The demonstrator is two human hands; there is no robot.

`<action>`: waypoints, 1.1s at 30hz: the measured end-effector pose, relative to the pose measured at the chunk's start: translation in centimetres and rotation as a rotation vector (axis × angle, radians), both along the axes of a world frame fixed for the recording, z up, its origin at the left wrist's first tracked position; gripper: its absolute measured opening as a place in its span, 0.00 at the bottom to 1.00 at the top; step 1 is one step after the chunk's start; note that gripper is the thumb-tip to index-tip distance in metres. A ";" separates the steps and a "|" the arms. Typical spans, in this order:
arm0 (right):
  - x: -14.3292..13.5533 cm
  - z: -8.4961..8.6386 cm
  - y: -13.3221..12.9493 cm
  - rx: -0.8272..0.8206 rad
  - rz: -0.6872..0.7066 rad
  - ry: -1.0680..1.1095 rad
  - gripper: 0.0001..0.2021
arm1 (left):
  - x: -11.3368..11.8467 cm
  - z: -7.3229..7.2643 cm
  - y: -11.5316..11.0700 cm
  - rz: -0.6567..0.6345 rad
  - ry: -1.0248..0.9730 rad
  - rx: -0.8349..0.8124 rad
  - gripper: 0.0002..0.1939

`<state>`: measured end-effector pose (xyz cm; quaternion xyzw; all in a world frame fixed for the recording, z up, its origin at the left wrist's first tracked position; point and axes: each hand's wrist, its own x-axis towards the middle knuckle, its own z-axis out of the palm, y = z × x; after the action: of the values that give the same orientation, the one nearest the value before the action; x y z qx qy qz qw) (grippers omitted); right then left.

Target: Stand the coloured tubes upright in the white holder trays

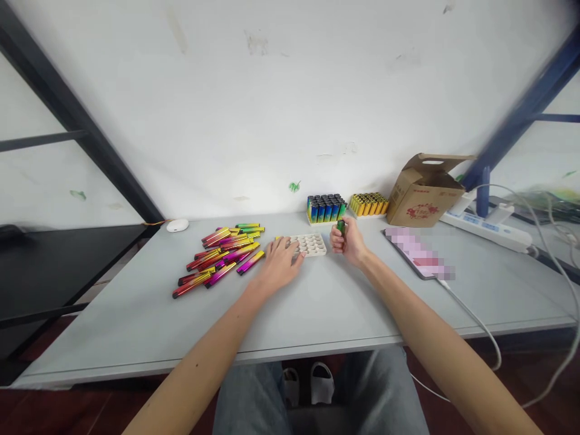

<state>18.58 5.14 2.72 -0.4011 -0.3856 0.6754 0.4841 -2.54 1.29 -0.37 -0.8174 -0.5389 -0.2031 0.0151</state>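
Observation:
My left hand lies palm down with its fingers spread over the left part of a white tray with round holes. Part of the tray is covered by that hand. Just right of the tray, my right hand is closed round a shiny green tube with a dark top, held upright above the table. Behind it, a block of blue and green tubes stands upright in a white tray. To the left lies a loose pile of shiny red, yellow, purple and green tubes.
A second tray of yellow tubes stands by the wall, beside an open cardboard box. Further right are a phone on a charging cable and a white power strip. A small white case sits at the back left.

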 end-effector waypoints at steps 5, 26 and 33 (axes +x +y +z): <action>-0.1 -0.1 0.2 0.030 -0.035 -0.006 0.18 | 0.0 -0.1 0.0 0.005 -0.008 0.000 0.18; -0.9 0.8 -0.8 0.011 0.012 0.039 0.16 | -0.1 -0.2 0.1 -0.005 -0.026 0.000 0.17; -1.1 0.9 -1.0 0.026 0.016 0.039 0.21 | 0.0 -0.1 0.0 -0.004 -0.026 -0.021 0.18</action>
<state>17.50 4.14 3.66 -0.3784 -0.3881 0.6819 0.4911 -2.58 1.32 -0.48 -0.8159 -0.5394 -0.2080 -0.0007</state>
